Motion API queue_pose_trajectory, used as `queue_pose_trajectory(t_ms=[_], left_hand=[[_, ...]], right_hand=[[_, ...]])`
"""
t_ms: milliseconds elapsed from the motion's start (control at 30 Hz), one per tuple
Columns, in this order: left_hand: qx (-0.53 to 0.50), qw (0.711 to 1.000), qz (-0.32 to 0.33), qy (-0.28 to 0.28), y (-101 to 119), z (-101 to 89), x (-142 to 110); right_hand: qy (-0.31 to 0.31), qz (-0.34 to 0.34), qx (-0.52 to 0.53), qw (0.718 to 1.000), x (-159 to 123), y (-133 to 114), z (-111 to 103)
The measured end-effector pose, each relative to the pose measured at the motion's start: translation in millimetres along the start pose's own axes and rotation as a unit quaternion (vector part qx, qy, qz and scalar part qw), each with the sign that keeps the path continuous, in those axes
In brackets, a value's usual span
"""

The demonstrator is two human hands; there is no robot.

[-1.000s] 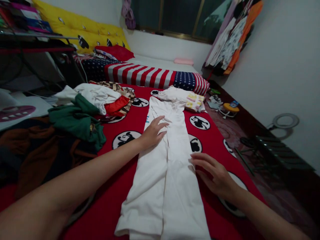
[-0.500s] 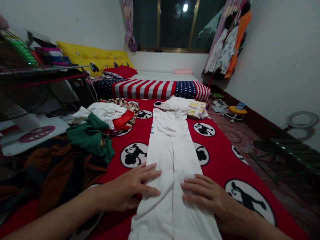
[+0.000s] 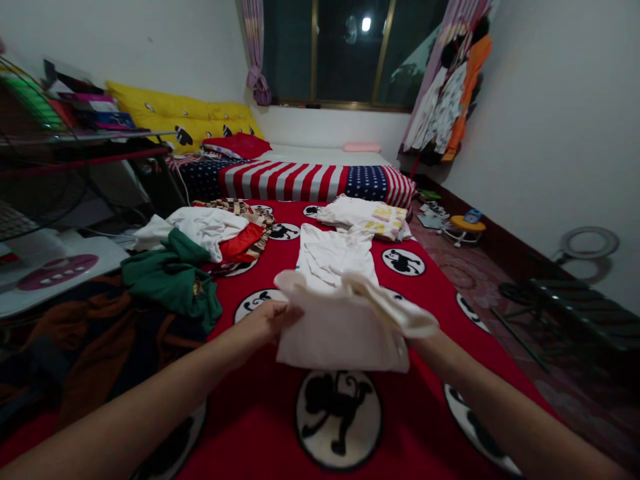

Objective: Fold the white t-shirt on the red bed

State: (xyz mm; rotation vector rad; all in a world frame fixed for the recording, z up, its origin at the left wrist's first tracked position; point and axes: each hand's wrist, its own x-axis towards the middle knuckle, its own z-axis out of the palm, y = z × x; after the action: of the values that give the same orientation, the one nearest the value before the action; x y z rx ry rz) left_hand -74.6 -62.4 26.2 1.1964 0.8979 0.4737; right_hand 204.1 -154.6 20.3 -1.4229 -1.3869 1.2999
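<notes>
A long white garment point(image 3: 333, 267) lies lengthwise on a red blanket with black-and-white monkey circles point(image 3: 280, 427). Its near end is lifted off the blanket and folded up toward the far end. My left hand point(image 3: 267, 320) grips the left corner of that lifted end, fingers closed on the cloth. My right hand is hidden behind the raised fabric; only its forearm point(image 3: 480, 400) shows, leading up to the right corner of the lifted end.
A heap of clothes, green point(image 3: 173, 280), white and orange, lies on the left of the blanket. A folded white and yellow garment point(image 3: 365, 217) sits at the far end. A stars-and-stripes bedcover point(image 3: 300, 180) lies beyond. Floor clutter and a dark folding rack point(image 3: 575, 303) are at right.
Both hands were pressed flat on the garment's near half; now they have lifted its near end and carried it up and away toward the far end. The blanket under it is uncovered.
</notes>
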Motion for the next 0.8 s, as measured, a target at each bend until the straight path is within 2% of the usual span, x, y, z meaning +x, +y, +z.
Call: queue_pose_trajectory(t_ms=[33,100,233,333,400,533,600,667,800], left_hand=[[-0.027,0.999,-0.014,0.028,-5,-1.8,12],[-0.066,0.996,-0.028,0.044,-13,-5.2,27],[-0.122,0.992,-0.025,0.024,-15,-7.7,31],[-0.137,0.99,-0.016,0.033,-11,-4.7,36],[-0.144,0.989,-0.007,0.043,-7,-1.4,46],[-0.134,0.985,0.044,0.095,-2,4.6,67],[-0.105,0.984,0.073,0.122,-1,6.3,72],[-0.073,0.984,0.107,0.124,4,6.8,74],[-0.018,0.964,0.239,0.114,37,-0.3,94]], right_hand=[[0.079,0.028,0.057,0.995,14,8,1],[0.132,0.089,0.121,0.98,33,19,2],[0.152,0.107,0.16,0.969,35,20,3],[0.16,0.103,0.16,0.969,36,14,1],[0.191,0.097,0.149,0.965,43,11,-2],[0.26,0.074,0.088,0.959,59,14,-3],[0.262,0.042,0.045,0.963,62,15,-3],[0.26,-0.007,-0.001,0.966,64,11,-5],[0.242,-0.098,-0.058,0.964,90,-20,-27]])
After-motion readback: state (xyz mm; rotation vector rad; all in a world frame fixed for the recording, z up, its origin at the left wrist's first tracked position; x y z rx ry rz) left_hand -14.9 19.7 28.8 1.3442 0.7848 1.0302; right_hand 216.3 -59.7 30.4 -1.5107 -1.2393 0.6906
